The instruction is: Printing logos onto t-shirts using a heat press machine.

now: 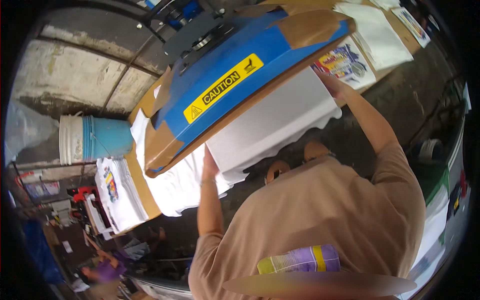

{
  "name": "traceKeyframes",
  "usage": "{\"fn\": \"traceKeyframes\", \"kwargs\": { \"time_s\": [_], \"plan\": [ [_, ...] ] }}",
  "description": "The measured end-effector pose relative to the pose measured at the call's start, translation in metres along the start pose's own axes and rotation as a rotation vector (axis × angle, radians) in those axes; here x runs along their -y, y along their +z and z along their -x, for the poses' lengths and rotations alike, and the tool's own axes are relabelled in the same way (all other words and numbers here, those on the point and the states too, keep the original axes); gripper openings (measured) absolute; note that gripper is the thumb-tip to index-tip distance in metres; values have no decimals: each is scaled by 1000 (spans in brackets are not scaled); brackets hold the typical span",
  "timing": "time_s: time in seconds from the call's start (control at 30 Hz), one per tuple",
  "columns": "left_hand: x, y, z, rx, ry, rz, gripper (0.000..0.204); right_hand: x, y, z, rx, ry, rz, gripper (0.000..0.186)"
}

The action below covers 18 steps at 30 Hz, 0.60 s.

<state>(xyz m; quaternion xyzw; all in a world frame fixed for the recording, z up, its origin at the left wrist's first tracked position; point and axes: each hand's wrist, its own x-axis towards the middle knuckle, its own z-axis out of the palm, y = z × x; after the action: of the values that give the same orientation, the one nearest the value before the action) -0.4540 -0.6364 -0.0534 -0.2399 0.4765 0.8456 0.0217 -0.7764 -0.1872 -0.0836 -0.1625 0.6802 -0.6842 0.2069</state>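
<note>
A white cloth (277,120) lies spread on the bed of a blue heat press (225,75), its near edge hanging down in ripples. At the cloth's left edge, my left hand (210,164) is closed on the fabric, its fingertips partly hidden. My right hand (334,89) grips the opposite edge, fingers reaching beneath the raised upper plate. That plate, patched with brown tape at its corners and bearing a yellow warning label (223,88), hides the far part of the cloth.
More white cloth (175,185) covers the table to the left, beside a stack of printed white shirts (117,192). Blue and white buckets (105,137) stand behind. On the right lie a printed piece (350,65) and white fabric (377,37). Another person (107,267) is at lower left.
</note>
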Motion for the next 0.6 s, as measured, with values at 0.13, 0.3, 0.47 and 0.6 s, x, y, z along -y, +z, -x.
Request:
{"fn": "traceKeyframes", "kwargs": {
  "time_s": [0.13,0.3,0.47,0.6],
  "plan": [
    [16,27,70,-245,-101,102,64,36,6,109,-159,429,-375,53],
    [32,22,74,-380,153,-110,41,31,-3,109,-512,329,235,37],
    [74,22,49,-490,110,65,27,-33,32,94,-222,105,207,30],
    [92,27,63,-564,-26,-60,24,-28,-3,88,-174,227,312,25]
  ]
}}
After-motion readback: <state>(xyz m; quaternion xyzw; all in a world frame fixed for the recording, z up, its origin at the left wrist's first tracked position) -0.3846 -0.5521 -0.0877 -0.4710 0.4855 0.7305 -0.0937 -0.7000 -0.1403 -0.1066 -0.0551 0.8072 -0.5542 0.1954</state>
